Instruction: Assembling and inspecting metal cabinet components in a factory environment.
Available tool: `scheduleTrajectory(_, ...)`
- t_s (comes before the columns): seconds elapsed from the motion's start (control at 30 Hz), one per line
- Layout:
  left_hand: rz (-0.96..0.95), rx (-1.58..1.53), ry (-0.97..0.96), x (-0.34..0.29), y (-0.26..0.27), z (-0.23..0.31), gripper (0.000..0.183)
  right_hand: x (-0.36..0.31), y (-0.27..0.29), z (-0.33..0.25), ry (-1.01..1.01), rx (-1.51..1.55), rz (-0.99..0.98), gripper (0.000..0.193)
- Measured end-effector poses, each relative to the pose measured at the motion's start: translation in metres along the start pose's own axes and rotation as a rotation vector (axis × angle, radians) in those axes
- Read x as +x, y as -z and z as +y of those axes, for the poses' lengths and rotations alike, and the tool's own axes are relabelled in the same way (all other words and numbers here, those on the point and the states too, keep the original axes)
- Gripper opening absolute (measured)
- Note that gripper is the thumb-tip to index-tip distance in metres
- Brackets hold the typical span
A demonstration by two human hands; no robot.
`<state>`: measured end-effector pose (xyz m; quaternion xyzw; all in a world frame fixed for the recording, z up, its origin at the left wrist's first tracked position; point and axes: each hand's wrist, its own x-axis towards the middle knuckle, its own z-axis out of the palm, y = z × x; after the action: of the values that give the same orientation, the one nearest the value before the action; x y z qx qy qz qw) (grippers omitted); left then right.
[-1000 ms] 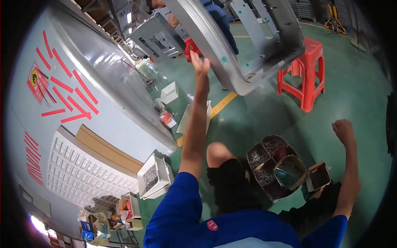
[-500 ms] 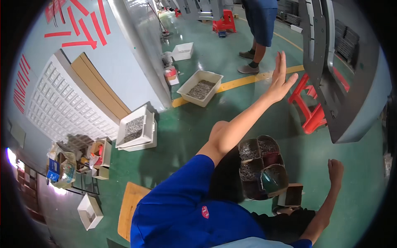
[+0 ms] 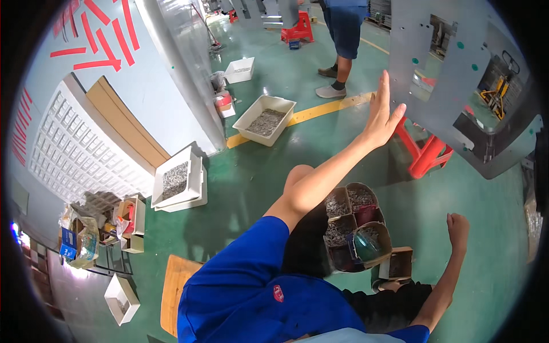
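1. Both the L hand and the R hand are in view, well apart from each other.
2. L hand is raised, w/ palm flat and fingers straight; the thumb stands away from them. It is near the left edge of the grey metal panel; cannot tell if the thumb touches it.
3. R hand is low at the right side, above the green floor, fingers folded in as a fist. Cannot tell if sth. is inside.
4. The grey metal panel is in the upper right part of the view, w/ large cut-outs, small holes and some green dots. Through one cut-out, a yellow pallet truck is visible.
5. Red stool shows its legs below the panel, partly hidden by it; cannot tell if they touch.
6. By the person's knees, a cluster of open containers is on the floor, w/ small grey pcs. in several. Just beside is a small cardboard box.
7. On the left, a white tub w/ grey pcs. is at the yellow line.
8. Farther back, another person stands, upper body out of view.
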<state>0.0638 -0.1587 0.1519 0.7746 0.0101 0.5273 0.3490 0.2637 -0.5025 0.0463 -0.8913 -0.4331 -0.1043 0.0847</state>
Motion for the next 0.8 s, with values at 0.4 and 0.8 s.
scheduleTrajectory(0.4,-0.497,0.482,0.399,-0.048,0.021,-0.104,0.050,0.004,0.002,-0.004,0.047,-0.015,0.031,0.034)
scheduleTrajectory(0.8,-1.144,0.628,0.465,-0.074,0.031,-0.088,0.048,0.007,-0.010,-0.005,0.044,0.015,0.025,0.033)
